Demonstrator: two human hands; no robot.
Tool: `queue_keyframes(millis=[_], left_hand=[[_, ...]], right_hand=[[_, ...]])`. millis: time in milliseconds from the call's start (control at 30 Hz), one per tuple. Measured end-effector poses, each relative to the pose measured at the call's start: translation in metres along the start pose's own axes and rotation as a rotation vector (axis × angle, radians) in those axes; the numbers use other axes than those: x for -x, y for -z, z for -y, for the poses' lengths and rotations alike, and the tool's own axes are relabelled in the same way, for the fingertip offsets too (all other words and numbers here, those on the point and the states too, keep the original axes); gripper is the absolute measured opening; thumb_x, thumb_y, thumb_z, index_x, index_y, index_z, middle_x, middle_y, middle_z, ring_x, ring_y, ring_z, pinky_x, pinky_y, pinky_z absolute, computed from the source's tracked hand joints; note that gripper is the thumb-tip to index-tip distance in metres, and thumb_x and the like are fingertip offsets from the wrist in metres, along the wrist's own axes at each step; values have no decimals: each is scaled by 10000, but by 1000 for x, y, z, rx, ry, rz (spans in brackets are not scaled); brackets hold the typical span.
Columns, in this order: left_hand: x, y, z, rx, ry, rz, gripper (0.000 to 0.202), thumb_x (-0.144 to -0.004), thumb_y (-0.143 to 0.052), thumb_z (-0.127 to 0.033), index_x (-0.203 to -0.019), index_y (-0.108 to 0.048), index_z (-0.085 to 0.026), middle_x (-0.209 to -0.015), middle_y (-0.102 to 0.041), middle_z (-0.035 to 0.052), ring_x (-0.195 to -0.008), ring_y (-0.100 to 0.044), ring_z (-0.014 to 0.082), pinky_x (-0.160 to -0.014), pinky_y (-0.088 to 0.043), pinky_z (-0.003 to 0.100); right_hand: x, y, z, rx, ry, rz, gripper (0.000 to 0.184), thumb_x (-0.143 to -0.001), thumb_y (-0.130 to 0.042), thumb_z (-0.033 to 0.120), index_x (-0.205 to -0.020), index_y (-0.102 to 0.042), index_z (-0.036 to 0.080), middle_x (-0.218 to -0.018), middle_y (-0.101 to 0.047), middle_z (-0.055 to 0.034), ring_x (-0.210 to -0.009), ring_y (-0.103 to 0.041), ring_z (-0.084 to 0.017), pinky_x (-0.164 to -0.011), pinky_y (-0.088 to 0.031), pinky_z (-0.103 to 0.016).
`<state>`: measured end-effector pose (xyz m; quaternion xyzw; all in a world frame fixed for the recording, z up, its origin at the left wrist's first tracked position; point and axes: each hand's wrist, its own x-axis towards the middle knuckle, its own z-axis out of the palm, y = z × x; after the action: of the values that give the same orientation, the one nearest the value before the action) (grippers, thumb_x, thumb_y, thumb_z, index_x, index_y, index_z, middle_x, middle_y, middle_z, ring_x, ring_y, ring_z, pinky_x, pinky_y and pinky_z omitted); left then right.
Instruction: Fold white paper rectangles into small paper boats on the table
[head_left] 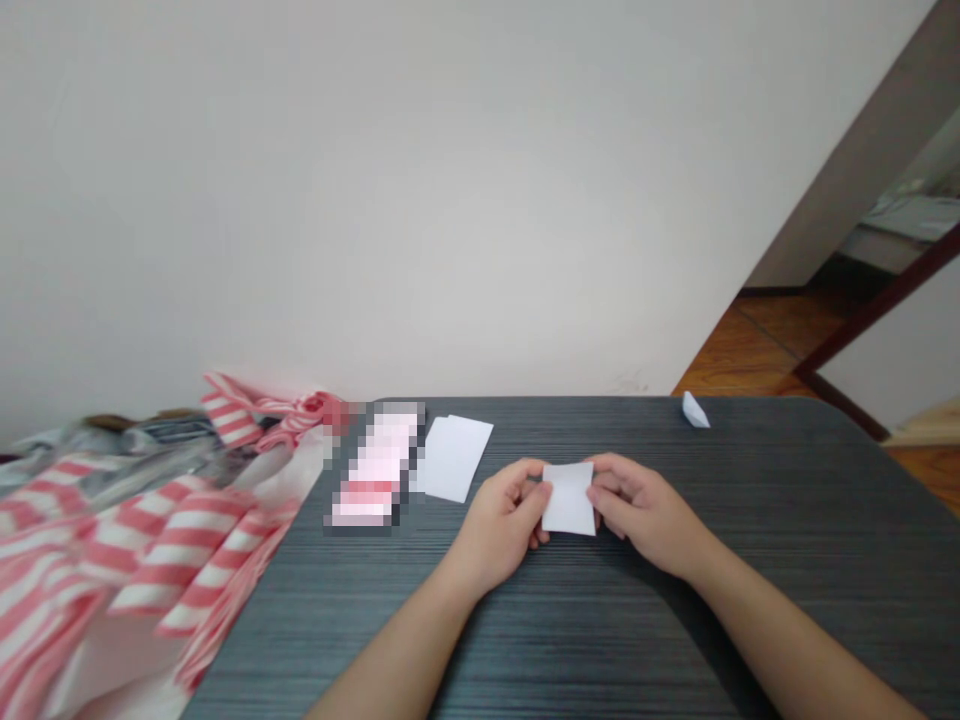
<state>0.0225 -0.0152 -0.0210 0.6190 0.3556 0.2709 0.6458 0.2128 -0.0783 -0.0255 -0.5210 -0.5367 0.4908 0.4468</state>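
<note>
A: What is held at the centre of the view?

B: A small white rectangular piece of paper is gripped between two bare hands above a dark grey wood-grained table. Whether its lower edge touches the table cannot be told.

A: How are the hands set?

B: Both are closed on the paper. Its left edge is pinched by the left hand, with the thumb laid across its face, and its right edge is held by the curled right hand. Because it is gripped from opposite sides, the paper is steadied between the hands, with its face left open to the head camera.

A: What is placed nearest to them?

B: A pile of white rectangular paper sheets is laid flat just beyond the left hand, within easy reach. Beside it lies a pink-and-white object, too heavily pixelated to be identified.

A: And farther out?

B: A small white folded paper piece is set near the table's far edge, well apart from the hands. Pink-and-white striped fabric is heaped over the table's left corner, and it is kept clear of the hands there. Behind the table, a plain white wall is seen.
</note>
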Motion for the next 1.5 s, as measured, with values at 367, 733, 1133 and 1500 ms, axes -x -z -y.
queue_keyframes(millis=[367,733,1133,1500], left_hand=[[0,2,1,123,6,18,341,-890,-537,-445,-994,-615,-130,-580,-587,-3,-496,-544,115,-459,-408,202],[-1,-1,3,24,1,-14,227,-845,-605,-343,-984,-590,-164,-546,-517,-63,-445,-478,80,-440,-354,175],[0,0,3,-57,19,3,306,-874,-570,-374,-1092,-574,-160,-517,-529,-64,-429,-459,91,-443,-363,187],[1,1,4,-193,50,12,407,-915,-480,-490,-758,-652,-156,-497,-547,-25,-421,-433,87,-441,-320,189]], right_hand=[[0,3,7,229,5,-66,226,-864,-516,210,-915,-735,192,-550,-531,37,-511,-466,-116,-519,-372,-235],[1,2,3,165,25,-62,259,-916,-520,291,-1098,-667,180,-725,-664,-14,-606,-582,-140,-568,-447,-250],[-2,-1,2,232,-2,-29,216,-890,-566,248,-1050,-692,178,-737,-687,-12,-646,-616,-154,-607,-467,-255],[-2,-1,2,203,-11,-44,187,-891,-566,258,-1008,-682,170,-727,-652,-11,-654,-594,-153,-617,-460,-259]])
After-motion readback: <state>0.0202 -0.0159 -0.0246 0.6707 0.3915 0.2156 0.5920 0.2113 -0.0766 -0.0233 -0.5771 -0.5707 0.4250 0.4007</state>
